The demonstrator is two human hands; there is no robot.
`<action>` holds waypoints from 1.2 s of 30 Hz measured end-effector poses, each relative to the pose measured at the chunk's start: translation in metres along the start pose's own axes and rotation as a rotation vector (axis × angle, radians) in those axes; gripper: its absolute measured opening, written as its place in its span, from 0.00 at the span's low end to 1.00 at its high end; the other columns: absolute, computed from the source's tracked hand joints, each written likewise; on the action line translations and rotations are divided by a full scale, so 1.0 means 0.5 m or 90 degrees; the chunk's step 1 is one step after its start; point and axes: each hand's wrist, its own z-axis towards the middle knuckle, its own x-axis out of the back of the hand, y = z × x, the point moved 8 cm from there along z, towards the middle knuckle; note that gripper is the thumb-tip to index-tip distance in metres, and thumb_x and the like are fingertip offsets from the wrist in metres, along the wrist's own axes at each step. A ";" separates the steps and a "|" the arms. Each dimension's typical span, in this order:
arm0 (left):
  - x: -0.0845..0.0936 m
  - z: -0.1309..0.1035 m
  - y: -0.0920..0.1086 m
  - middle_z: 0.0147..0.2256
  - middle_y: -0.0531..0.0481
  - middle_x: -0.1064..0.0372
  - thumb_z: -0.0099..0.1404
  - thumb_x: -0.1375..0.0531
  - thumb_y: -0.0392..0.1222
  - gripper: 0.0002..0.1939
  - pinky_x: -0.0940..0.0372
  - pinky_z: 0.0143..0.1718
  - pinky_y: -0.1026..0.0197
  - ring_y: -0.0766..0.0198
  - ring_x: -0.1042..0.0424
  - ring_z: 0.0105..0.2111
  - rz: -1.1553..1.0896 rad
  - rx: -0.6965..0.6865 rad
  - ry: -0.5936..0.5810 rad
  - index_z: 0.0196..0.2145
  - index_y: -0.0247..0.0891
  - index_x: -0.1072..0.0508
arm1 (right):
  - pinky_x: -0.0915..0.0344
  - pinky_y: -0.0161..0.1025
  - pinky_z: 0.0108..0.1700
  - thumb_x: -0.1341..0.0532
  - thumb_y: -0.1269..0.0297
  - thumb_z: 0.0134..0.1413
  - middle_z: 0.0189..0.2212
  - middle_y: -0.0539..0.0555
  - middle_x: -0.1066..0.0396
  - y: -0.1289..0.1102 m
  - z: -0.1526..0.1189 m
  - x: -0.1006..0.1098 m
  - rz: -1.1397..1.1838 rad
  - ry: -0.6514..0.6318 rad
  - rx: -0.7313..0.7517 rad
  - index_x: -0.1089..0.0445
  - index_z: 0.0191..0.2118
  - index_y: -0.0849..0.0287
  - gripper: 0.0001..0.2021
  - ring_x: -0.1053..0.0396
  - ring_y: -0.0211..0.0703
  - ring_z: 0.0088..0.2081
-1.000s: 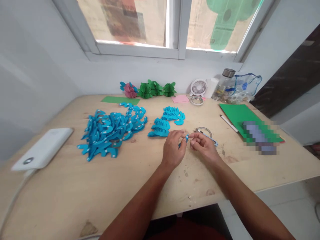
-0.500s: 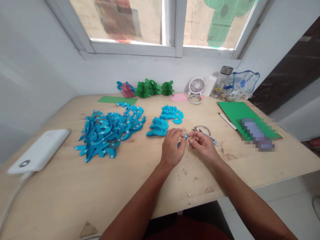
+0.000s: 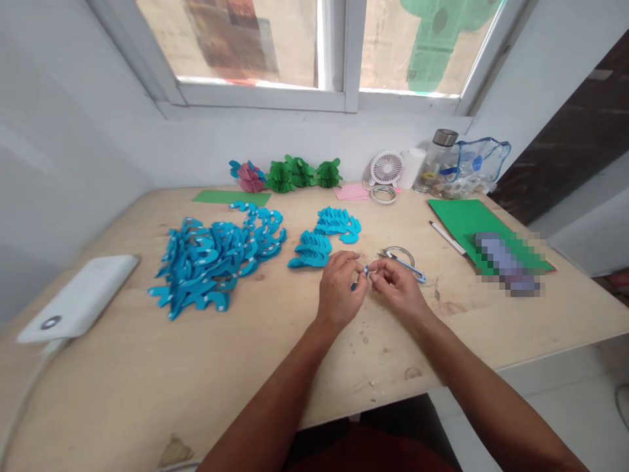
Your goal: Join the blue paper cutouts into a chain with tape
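In front of me, my left hand (image 3: 340, 285) pinches a small blue paper piece (image 3: 365, 269) with a white patch on it. Most of the piece is hidden behind the fingers. My right hand (image 3: 400, 287) meets it from the other side, thumb and forefinger closed at its edge. Just beyond the left hand stand folded blue pieces in a near row (image 3: 310, 249) and a farther row (image 3: 337, 221). A large heap of curved blue paper pieces (image 3: 206, 262) with white patches lies to the left. Behind the right hand are a blue-handled cutter (image 3: 415, 270) and a tape ring (image 3: 405, 251).
A white power bank (image 3: 81, 295) with a cable lies at far left. Green paper (image 3: 462, 219), a pen (image 3: 447, 237) and a blurred object are at right. Along the wall stand paper figures (image 3: 295, 174), a small fan (image 3: 386, 169) and a bottle (image 3: 439, 160).
Both hands stay together at the small blue piece, with only slight finger movement. The heap and rows look the same.
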 end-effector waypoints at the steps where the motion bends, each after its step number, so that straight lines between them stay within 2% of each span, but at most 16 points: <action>1: -0.001 0.000 0.000 0.39 0.46 0.31 0.55 0.44 0.31 0.05 0.41 0.49 0.52 0.58 0.35 0.46 -0.001 0.000 0.000 0.25 0.39 0.33 | 0.46 0.34 0.25 0.44 0.62 0.52 0.18 0.46 0.39 -0.006 -0.001 0.003 -0.043 0.014 0.017 0.35 0.36 0.59 0.07 0.42 0.35 0.21; 4: -0.002 0.000 -0.002 0.40 0.46 0.31 0.54 0.44 0.30 0.06 0.41 0.49 0.52 0.58 0.35 0.46 -0.011 0.006 0.003 0.24 0.38 0.32 | 0.46 0.34 0.26 0.45 0.64 0.53 0.18 0.47 0.39 -0.023 -0.008 0.012 -0.158 0.069 0.059 0.33 0.34 0.58 0.06 0.42 0.36 0.21; 7: -0.006 0.000 -0.008 0.40 0.46 0.31 0.54 0.44 0.30 0.06 0.41 0.49 0.53 0.58 0.34 0.45 -0.035 0.022 0.003 0.24 0.39 0.32 | 0.46 0.35 0.27 0.45 0.65 0.52 0.19 0.47 0.39 -0.029 -0.011 0.017 -0.187 0.097 0.067 0.33 0.35 0.57 0.06 0.42 0.36 0.22; 10: -0.010 -0.002 -0.019 0.41 0.47 0.30 0.55 0.44 0.31 0.06 0.40 0.49 0.53 0.60 0.34 0.45 -0.070 0.046 0.008 0.23 0.39 0.32 | 0.45 0.35 0.27 0.44 0.65 0.51 0.20 0.47 0.38 -0.023 -0.010 0.032 -0.153 0.130 0.042 0.34 0.40 0.57 0.09 0.41 0.37 0.22; 12: -0.012 -0.004 -0.027 0.40 0.48 0.30 0.55 0.44 0.32 0.06 0.40 0.49 0.54 0.60 0.33 0.44 -0.095 0.063 0.014 0.23 0.39 0.32 | 0.45 0.35 0.27 0.44 0.63 0.51 0.21 0.47 0.38 -0.014 -0.006 0.041 -0.110 0.140 0.020 0.34 0.40 0.57 0.10 0.41 0.37 0.23; 18: -0.019 -0.004 -0.027 0.40 0.47 0.30 0.56 0.44 0.33 0.05 0.38 0.48 0.53 0.60 0.32 0.44 -0.145 0.084 -0.014 0.25 0.39 0.29 | 0.44 0.35 0.26 0.40 0.58 0.48 0.20 0.48 0.39 0.021 0.008 0.021 0.030 0.049 -0.038 0.33 0.30 0.58 0.08 0.41 0.37 0.23; 25: -0.026 -0.005 -0.029 0.41 0.46 0.30 0.55 0.43 0.34 0.05 0.35 0.46 0.51 0.59 0.32 0.45 -0.184 0.099 -0.033 0.24 0.40 0.28 | 0.46 0.35 0.25 0.39 0.58 0.47 0.19 0.47 0.41 0.017 0.006 0.025 0.056 0.069 -0.034 0.35 0.25 0.58 0.09 0.44 0.35 0.22; 30: -0.032 -0.009 -0.035 0.43 0.46 0.30 0.57 0.44 0.39 0.06 0.31 0.40 0.55 0.58 0.31 0.45 -0.326 0.167 -0.085 0.25 0.39 0.28 | 0.43 0.34 0.25 0.41 0.56 0.48 0.21 0.49 0.37 0.005 0.002 0.042 0.109 0.123 -0.065 0.33 0.30 0.58 0.11 0.41 0.36 0.23; 34: -0.029 -0.008 -0.028 0.44 0.47 0.29 0.58 0.44 0.39 0.08 0.32 0.43 0.54 0.58 0.31 0.46 -0.413 0.195 -0.103 0.24 0.38 0.29 | 0.43 0.34 0.26 0.41 0.56 0.47 0.22 0.49 0.36 0.011 0.003 0.050 0.098 0.150 -0.086 0.33 0.29 0.59 0.11 0.39 0.36 0.24; 36: -0.030 -0.008 -0.025 0.44 0.46 0.29 0.57 0.44 0.40 0.08 0.31 0.41 0.54 0.57 0.32 0.47 -0.428 0.199 -0.108 0.23 0.38 0.29 | 0.42 0.34 0.26 0.41 0.57 0.47 0.22 0.49 0.36 0.015 0.005 0.049 0.103 0.148 -0.085 0.33 0.29 0.59 0.10 0.39 0.37 0.25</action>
